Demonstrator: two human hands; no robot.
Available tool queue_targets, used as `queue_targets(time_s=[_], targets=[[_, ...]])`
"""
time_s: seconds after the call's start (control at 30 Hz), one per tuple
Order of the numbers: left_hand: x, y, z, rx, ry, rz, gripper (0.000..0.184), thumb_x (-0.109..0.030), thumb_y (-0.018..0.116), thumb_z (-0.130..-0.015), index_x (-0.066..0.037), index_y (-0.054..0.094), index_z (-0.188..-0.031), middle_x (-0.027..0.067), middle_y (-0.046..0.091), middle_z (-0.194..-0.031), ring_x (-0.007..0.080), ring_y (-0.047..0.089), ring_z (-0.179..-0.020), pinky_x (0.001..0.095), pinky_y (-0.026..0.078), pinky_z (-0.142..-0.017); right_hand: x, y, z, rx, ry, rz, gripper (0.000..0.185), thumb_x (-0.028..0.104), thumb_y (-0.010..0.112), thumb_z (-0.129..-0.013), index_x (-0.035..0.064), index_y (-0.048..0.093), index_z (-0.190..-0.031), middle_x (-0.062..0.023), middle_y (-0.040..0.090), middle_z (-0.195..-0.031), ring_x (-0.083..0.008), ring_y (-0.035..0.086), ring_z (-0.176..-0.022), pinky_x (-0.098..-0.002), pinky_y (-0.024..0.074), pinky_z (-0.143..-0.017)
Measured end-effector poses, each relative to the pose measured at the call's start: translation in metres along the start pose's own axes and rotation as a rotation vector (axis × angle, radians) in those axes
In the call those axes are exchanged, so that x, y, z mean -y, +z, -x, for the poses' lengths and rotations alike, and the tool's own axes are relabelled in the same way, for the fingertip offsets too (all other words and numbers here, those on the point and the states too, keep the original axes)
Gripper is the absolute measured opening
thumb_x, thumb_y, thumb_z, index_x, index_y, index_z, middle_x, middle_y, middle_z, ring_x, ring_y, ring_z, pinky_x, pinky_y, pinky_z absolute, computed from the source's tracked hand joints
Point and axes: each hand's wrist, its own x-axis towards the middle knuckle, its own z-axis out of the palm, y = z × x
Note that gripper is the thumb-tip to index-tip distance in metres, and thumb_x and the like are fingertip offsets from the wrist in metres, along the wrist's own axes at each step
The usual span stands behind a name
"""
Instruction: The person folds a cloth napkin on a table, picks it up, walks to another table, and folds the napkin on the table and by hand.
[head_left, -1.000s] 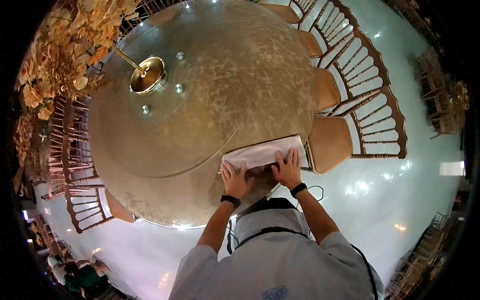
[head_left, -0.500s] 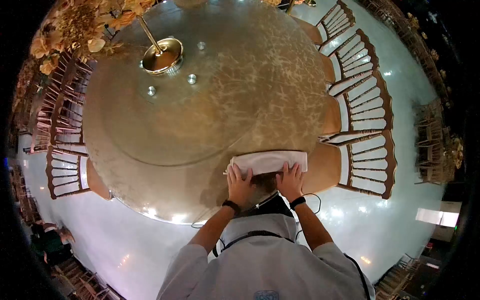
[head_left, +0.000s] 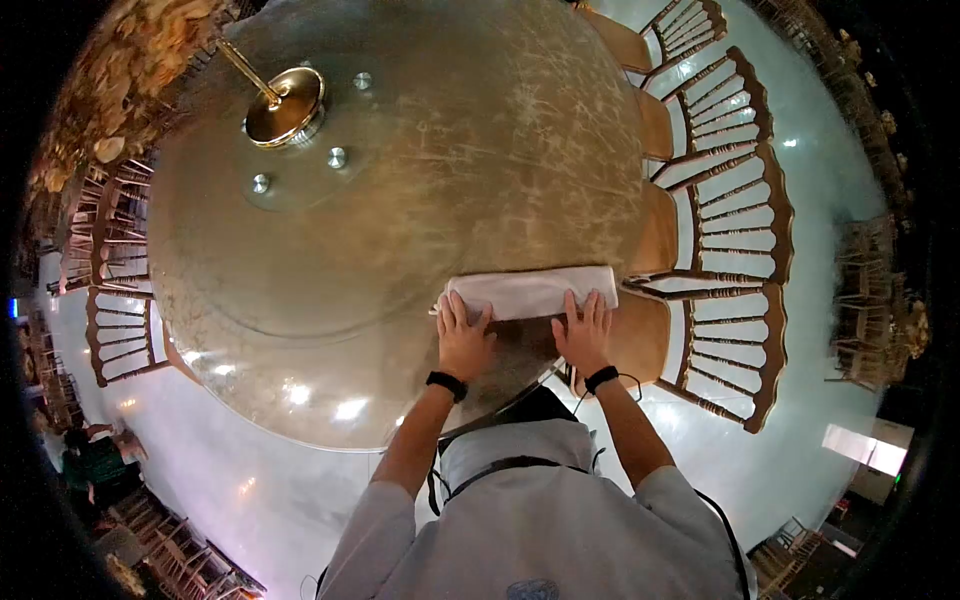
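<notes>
A folded pale pinkish-white cloth [head_left: 535,290] lies long side across the near right part of the round table [head_left: 330,260]. My left hand [head_left: 465,342] rests flat with spread fingers, its fingertips on the cloth's left end. On the right end lie the fingertips of my right hand [head_left: 584,335], whose fingers are also apart. Both hands press from above rather than grip. Dark wristbands circle both wrists.
A gold stand [head_left: 285,108] with flowers rises from the table, near several small clear glass holders [head_left: 337,157]. Wooden spindle-back chairs [head_left: 740,220] line the right edge, and another chair [head_left: 120,335] is at left. A person [head_left: 100,465] is at lower left.
Both hands and the cloth have moved forward over the table, away from my body. The view has shifted, so the gold stand appears further left.
</notes>
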Motion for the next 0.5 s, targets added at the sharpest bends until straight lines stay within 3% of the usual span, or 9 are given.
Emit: queue_targets(time_s=[0.3,0.5], targets=[[-0.014,0.006,-0.045,-0.053,-0.066,-0.040,0.054,-0.030,0.061,-0.088,-0.024,0.047,-0.140,0.0328,0.023,-0.149,0.0513,0.022,-0.137,0.0564,0.024,-0.111,-0.031,-0.006,-0.055,-0.005,-0.067,-0.033,0.062,0.043,0.050,-0.093,0.0138,0.036,-0.146,-0.0360,0.027,-0.145,-0.0526,0.022,-0.136,-0.0733,0.0151,-0.103],[-0.022,0.002,-0.074,-0.073,-0.123,-0.029,0.050,-0.024,0.059,-0.089,-0.026,0.049,-0.139,0.0308,0.029,-0.146,0.0487,0.030,-0.134,0.0533,0.028,-0.110,-0.049,0.001,-0.098,-0.051,-0.108,-0.064,0.061,0.041,0.052,-0.093,0.0149,0.037,-0.145,-0.0375,0.026,-0.146,-0.0526,0.022,-0.137,-0.0716,0.0156,-0.105]])
